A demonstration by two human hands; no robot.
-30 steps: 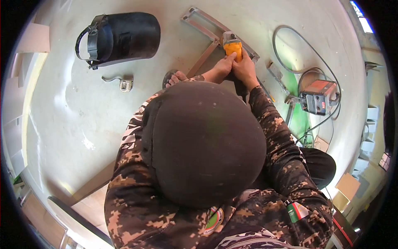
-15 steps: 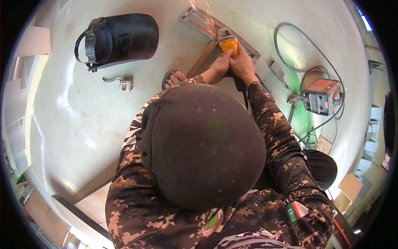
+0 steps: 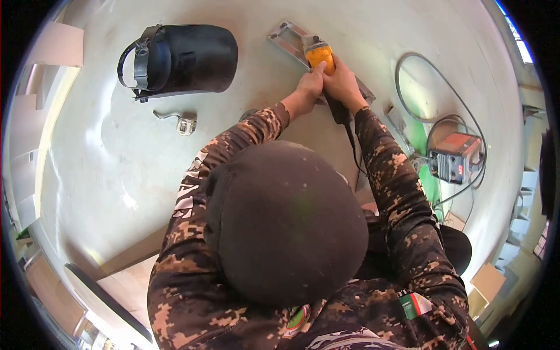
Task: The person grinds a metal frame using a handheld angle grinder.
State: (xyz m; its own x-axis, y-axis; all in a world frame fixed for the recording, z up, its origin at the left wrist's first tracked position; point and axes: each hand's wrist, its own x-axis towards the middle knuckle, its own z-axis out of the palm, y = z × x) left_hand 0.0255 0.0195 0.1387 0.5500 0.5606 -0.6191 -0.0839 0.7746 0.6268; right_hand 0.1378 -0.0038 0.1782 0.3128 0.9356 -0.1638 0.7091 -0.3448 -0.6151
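Note:
A yellow and black angle grinder (image 3: 319, 55) is held out in front of me in both hands. My right hand (image 3: 343, 85) is wrapped around its body, the cord trailing back below it. Beside it, my left hand (image 3: 307, 93) is closed on the grinder from the left, its thumb on the yellow housing. The grinder's head lies over a welded metal frame (image 3: 284, 33) of square tube on the floor. My hands and the tool hide part of that frame, and I cannot make out the disc.
To the left lie a black welding helmet (image 3: 198, 58) and a tape measure (image 3: 186, 126) with its tape partly out. At right, a red and black welding machine (image 3: 456, 157) stands among looped cables (image 3: 398, 73). A metal piece (image 3: 395, 118) lies nearer my right arm.
Sparks that flew from the grinder have gone. Both arms reach farther forward, and the grinder has moved forward along the frame. The foot seen earlier is now mostly hidden by my left sleeve.

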